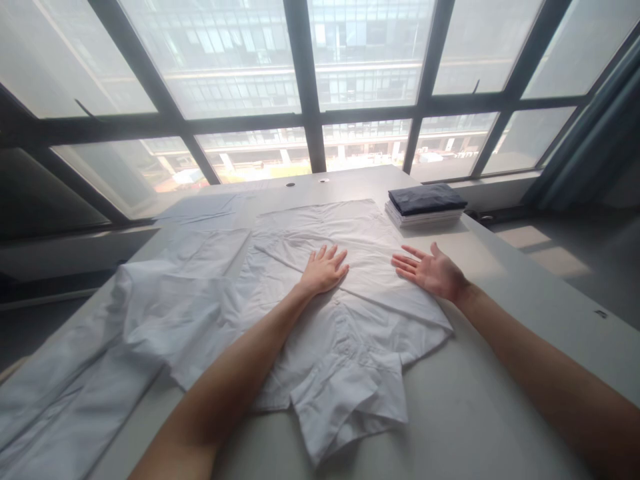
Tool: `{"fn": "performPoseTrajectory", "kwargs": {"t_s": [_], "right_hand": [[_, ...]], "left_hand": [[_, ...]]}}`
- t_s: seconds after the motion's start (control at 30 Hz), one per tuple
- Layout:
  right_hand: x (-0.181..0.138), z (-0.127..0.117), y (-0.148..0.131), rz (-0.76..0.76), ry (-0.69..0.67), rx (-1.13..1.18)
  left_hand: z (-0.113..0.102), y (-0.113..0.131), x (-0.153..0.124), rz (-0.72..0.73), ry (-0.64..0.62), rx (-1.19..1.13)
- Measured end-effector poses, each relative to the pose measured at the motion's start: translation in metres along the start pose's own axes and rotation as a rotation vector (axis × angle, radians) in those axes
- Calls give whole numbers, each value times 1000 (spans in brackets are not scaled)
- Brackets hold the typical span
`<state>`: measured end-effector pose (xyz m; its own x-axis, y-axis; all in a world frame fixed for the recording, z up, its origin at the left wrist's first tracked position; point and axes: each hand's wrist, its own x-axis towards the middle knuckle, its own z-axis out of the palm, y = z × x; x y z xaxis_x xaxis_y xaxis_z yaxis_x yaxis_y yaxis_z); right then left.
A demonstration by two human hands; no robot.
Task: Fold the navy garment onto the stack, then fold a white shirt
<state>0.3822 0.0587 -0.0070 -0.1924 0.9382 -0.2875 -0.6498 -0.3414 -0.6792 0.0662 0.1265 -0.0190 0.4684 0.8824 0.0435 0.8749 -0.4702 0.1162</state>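
Reaching forward over the white table [525, 373] with both bare forearms slanting inward toward its middle. Resting the left hand [325, 270] palm down on the white garment [370, 300], with fingers spread, touching cloth but gripping nothing. Holding the right hand [433, 272] thumb up beside it, opened flat and free of any grip, with fingers pointing toward the table's left edge; impossible to tell whether touching the cloth. Spread across the table's middle, thin and creased, with a flap jutting away from the far edge. Flanked by loose white cloth [170, 293] toward the left edge and, near the far right corner, by dark folded cloth [425, 199] on a white folded stack [425, 219].
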Motion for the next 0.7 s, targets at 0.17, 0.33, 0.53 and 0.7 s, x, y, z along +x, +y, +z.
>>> {"fn": "performPoseTrajectory", "kwargs": {"t_s": [0.17, 0.33, 0.53, 0.7], "right_hand": [[-53, -1, 13, 112, -35, -45], [-117, -5, 28, 256, -96, -124], [-134, 20, 19, 96, -174, -312], [-89, 50, 13, -260, -96, -573]], "left_hand": [[1, 0, 1, -5, 10, -1], [3, -1, 1, -1, 16, -3], [3, -1, 0, 1, 24, -7], [1, 0, 0, -3, 15, -16]]}}
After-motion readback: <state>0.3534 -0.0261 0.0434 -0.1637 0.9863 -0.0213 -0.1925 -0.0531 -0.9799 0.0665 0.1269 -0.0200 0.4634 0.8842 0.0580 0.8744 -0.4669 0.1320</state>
